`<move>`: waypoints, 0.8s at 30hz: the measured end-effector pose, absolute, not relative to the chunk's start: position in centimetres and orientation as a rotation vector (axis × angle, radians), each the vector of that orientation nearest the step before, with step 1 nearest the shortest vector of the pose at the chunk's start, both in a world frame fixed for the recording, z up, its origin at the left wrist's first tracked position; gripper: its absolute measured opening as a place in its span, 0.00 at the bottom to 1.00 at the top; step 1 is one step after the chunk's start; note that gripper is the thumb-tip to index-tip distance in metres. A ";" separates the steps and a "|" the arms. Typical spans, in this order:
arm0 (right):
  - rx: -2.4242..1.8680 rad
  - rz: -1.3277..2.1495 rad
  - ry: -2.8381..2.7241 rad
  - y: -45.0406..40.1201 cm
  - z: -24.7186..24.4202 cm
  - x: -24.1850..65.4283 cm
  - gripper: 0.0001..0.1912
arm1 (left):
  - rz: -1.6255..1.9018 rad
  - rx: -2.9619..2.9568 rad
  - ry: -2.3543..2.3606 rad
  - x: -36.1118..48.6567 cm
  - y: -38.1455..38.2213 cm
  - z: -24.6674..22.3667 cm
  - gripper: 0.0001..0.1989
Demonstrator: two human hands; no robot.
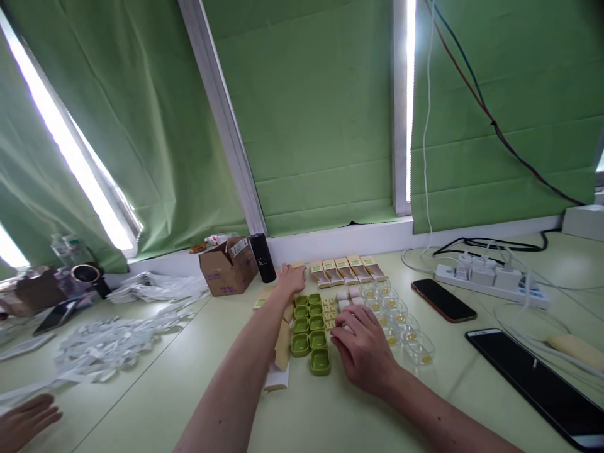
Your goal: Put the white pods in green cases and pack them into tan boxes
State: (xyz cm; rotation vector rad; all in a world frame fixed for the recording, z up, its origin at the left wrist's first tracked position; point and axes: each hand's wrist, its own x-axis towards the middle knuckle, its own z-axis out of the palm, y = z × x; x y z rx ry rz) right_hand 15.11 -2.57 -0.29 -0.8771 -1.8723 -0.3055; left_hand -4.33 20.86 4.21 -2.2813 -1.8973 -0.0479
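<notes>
My left hand (291,279) reaches to the back of the table, fingers stretched over a beige card piece (297,265). Below that wrist lie more folded beige card pieces (283,346). My right hand (362,345) is curled, thumb and fingertips close together; a bit of something pale shows beneath them, too hidden to name. Between the hands stand two columns of small green square cups (320,362). Tiny cream pieces (329,308) sit in rows beside them. White blocks (343,305) and clear plastic cups with yellow centres (419,348) are around my right hand.
Beige card packets (346,272) line the back. A cardboard box (228,267) and black cylinder (263,258) stand left of them. White strips (127,340) and another person's hand (31,418) are far left. Phones (443,300) and a power strip (491,280) with cables lie right.
</notes>
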 end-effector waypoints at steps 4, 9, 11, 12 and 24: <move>-0.882 -0.299 -1.864 -2.5 -0.2 15.2 0.09 | -0.039 -2.374 -1.832 -5.0 18.6 4.1 0.20; -0.885 -0.300 -1.868 -2.3 -0.4 15.1 0.10 | -0.056 -2.406 -1.874 -5.9 16.9 4.8 0.27; -0.881 -0.298 -1.861 -2.3 -0.4 15.1 0.10 | -0.125 -2.359 -1.933 -5.7 17.0 5.1 0.31; -0.878 -0.298 -1.857 -2.3 -0.4 15.1 0.10 | -0.167 -2.334 -1.963 -5.5 17.3 5.2 0.33; -0.913 -0.377 -1.792 -1.2 -0.4 17.1 0.08 | -0.630 -2.257 -2.201 -3.6 18.9 4.1 0.24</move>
